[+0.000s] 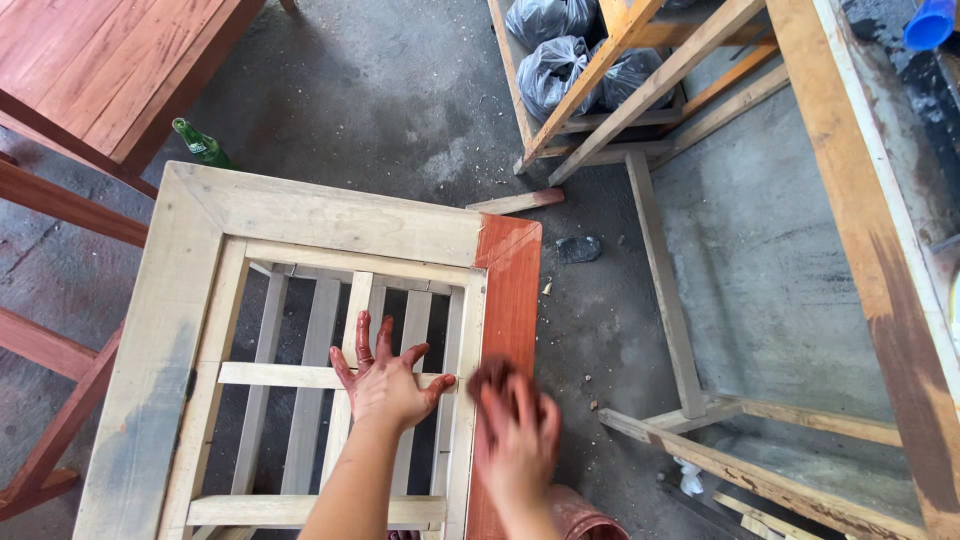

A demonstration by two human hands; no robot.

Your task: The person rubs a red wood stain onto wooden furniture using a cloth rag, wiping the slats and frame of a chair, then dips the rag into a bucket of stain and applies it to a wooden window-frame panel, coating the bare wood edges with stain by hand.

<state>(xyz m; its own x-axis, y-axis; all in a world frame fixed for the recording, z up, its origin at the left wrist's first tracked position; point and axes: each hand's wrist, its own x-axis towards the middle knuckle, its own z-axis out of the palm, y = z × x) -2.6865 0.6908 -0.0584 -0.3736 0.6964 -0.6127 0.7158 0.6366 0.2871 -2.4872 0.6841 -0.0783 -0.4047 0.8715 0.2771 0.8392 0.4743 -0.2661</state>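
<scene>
Head view: left hand (385, 385) spread flat, fingers released, on wooden frame (300, 215); right hand (515, 435) blurred over red-stained rail (510, 290), grip impossible to tell.

green bottle (203, 145) on floor | black bags (552, 62) | blue cup (931, 22)

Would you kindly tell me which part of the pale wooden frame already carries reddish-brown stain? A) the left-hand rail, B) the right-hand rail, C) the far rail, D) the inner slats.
B: the right-hand rail of the pale wooden frame is reddish-brown, while its other rails and inner slats remain bare pale wood.
</scene>
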